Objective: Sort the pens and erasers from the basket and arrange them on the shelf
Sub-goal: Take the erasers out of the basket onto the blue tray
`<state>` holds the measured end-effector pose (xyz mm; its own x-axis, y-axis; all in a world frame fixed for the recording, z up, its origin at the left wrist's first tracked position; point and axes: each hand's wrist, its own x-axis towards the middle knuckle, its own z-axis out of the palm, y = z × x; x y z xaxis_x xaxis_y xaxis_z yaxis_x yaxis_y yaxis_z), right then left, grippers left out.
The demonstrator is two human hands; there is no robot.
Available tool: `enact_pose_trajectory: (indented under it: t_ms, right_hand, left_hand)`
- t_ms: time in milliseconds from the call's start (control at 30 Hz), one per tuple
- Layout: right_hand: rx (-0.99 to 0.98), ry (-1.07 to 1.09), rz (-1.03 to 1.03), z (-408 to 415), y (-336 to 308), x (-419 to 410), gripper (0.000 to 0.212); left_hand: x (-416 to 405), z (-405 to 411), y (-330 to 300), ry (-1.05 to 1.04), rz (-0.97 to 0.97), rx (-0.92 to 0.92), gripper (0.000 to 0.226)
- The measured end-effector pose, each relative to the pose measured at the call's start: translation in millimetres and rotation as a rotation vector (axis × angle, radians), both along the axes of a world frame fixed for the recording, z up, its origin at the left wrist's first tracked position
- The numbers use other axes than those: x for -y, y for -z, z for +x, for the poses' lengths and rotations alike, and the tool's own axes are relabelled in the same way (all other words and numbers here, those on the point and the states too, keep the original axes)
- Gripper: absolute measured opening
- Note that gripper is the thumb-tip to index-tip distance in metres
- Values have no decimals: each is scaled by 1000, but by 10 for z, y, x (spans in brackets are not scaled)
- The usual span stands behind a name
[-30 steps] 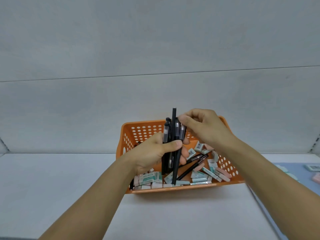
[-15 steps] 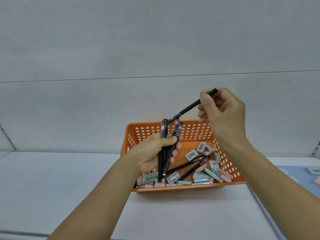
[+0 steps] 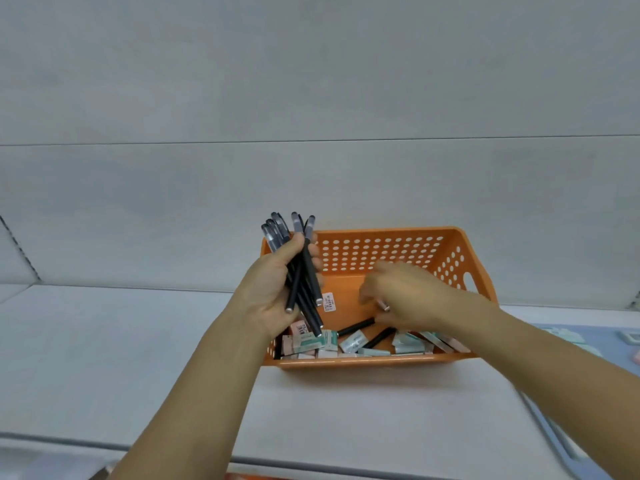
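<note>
An orange perforated basket (image 3: pixel 381 362) stands on the white shelf (image 3: pixel 104 341). My left hand (image 3: pixel 266 296) is raised over the basket's left end and grips a bundle of several black pens (image 3: pixel 306 268), caps up. My right hand (image 3: pixel 408 296) reaches down into the basket, fingers curled over the end of a loose black pen (image 3: pixel 356 326). Motion blur hides whether it grips that pen. A second black pen (image 3: pixel 380 337) lies beside it. Several wrapped erasers (image 3: pixel 306 342), mint and pink, lie along the basket's front wall.
A blue mat (image 3: pixel 585 344) lies on the shelf to the right of the basket, with an eraser (image 3: pixel 631 336) at its far edge. The shelf's back wall rises right behind the basket. The shelf's front edge (image 3: pixel 138 448) runs close below my arms.
My right hand held one pen up above the basket; that pen is now in the left hand's bundle. The right hand has dropped into the basket onto the loose pens.
</note>
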<state>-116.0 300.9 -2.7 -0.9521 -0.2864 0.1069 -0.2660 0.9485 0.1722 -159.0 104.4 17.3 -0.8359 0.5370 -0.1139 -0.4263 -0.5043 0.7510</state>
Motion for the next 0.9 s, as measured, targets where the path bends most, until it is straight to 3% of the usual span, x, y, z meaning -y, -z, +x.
enact_pose_trajectory:
  t_ms: [67, 200, 367, 500, 667, 767, 900]
  right_hand:
    - [145, -10, 155, -71, 102, 67, 27]
    - [206, -63, 285, -137, 146, 161, 17]
    - [252, -52, 231, -142, 152, 137, 16]
    - [6, -3, 14, -88, -151, 60, 12]
    - [-400, -109, -837, 65, -363, 193, 13]
    - [-727, -249, -883, 162, -313, 427, 15]
    - [-713, -474, -694, 231, -134, 547, 12]
  left_hand:
    - [49, 23, 5, -8, 32, 28, 20]
    - [131, 31, -1, -24, 63, 21, 22]
    - [259, 12, -29, -41, 83, -6, 22]
    - [294, 22, -35, -71, 86, 21, 16]
    - [198, 133, -2, -67, 64, 25, 22]
    - [21, 230, 27, -53, 65, 38, 25]
    - [-130, 264, 13, 20, 97, 41, 30]
